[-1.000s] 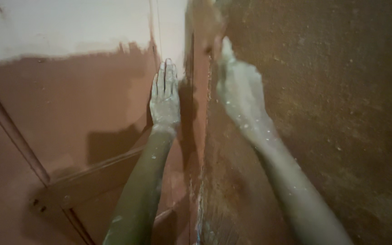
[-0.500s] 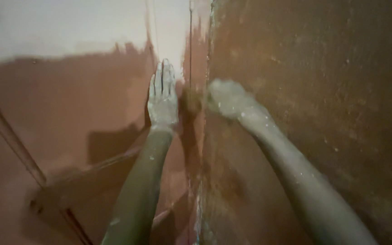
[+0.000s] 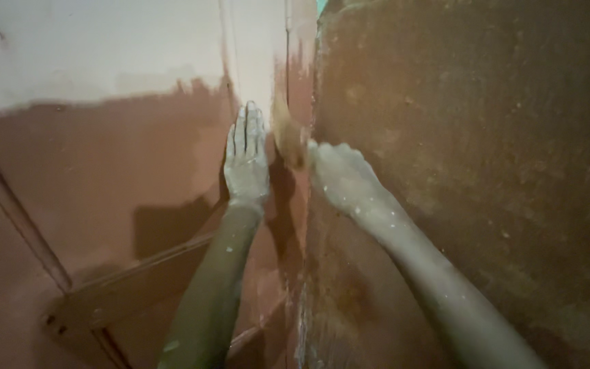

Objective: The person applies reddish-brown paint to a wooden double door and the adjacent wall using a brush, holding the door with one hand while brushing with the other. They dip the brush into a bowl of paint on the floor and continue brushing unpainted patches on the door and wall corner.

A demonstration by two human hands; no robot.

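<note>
My left hand (image 3: 246, 160) lies flat, fingers together and pointing up, on a smooth wall (image 3: 104, 164) painted reddish brown below and pale above. My right hand (image 3: 341, 179), speckled with pale plaster, presses on the edge of a rough brown plastered wall (image 3: 472, 137) at the corner. Its fingers bend toward the corner and are partly hidden. A smear of wet brown plaster (image 3: 288, 140) sits on the corner just above and left of the right hand, between the two hands.
A dark slanted strip (image 3: 15, 212) runs down the smooth wall at left. A wooden batten (image 3: 138, 280) crosses below my left forearm. Pale drips run down the corner seam (image 3: 302, 321).
My right hand has slid down and left from flat on the rough wall to its corner edge. My left hand has stayed in place.
</note>
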